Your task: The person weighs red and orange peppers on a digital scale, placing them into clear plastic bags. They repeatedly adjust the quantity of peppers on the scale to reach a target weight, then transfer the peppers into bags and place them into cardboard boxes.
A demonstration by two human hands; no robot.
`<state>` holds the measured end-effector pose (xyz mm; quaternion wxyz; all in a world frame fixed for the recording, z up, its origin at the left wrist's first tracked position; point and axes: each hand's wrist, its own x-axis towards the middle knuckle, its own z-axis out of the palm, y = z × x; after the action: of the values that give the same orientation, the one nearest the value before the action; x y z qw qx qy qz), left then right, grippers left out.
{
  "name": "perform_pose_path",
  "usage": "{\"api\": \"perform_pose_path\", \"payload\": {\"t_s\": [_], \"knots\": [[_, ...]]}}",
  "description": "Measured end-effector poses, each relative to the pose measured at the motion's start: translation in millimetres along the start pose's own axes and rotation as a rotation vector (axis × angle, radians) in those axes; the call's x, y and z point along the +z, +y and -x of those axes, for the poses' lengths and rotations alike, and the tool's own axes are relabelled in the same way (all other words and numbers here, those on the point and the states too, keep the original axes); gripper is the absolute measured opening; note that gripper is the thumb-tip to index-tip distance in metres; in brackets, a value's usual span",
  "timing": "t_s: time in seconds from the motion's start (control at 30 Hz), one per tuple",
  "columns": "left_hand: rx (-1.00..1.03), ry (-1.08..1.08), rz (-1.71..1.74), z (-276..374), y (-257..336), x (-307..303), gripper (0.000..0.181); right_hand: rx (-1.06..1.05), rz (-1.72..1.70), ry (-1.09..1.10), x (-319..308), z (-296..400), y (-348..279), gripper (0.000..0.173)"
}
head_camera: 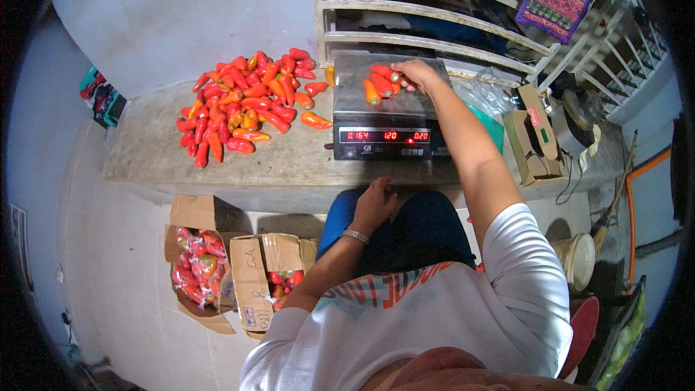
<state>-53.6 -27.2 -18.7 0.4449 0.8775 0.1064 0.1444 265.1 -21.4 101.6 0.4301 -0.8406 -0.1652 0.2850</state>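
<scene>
A digital weighing scale [350,89] with a lit red display stands on the concrete counter, a small group of red and orange peppers [381,86] on its metal plate. With its fingertips, my right hand [415,75] grips the end of a red pepper [384,71] at the top of that group. My left hand [376,205] rests over my knee below the counter's edge, holding nothing, its fingers loosely curled. Left of the scale a large heap of peppers [244,100], mostly red, is spread over the counter. A few orange peppers [316,120] lie between heap and scale.
Below the counter on the left are an open cardboard box [184,212] of plastic-bagged peppers and another carton [250,277] beside it. Right of the scale lie clear and green plastic bags [488,125] and an opened cardboard box [526,146]. A white railing [429,43] runs behind.
</scene>
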Motion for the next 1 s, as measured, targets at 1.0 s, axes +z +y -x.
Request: {"api": "perform_pose_path", "payload": {"t_s": [1.0], "knots": [[0.003, -0.064, -0.021, -5, -1, 7, 0.032, 0.027, -0.349, 0.378, -66, 139, 146, 0.028]]}}
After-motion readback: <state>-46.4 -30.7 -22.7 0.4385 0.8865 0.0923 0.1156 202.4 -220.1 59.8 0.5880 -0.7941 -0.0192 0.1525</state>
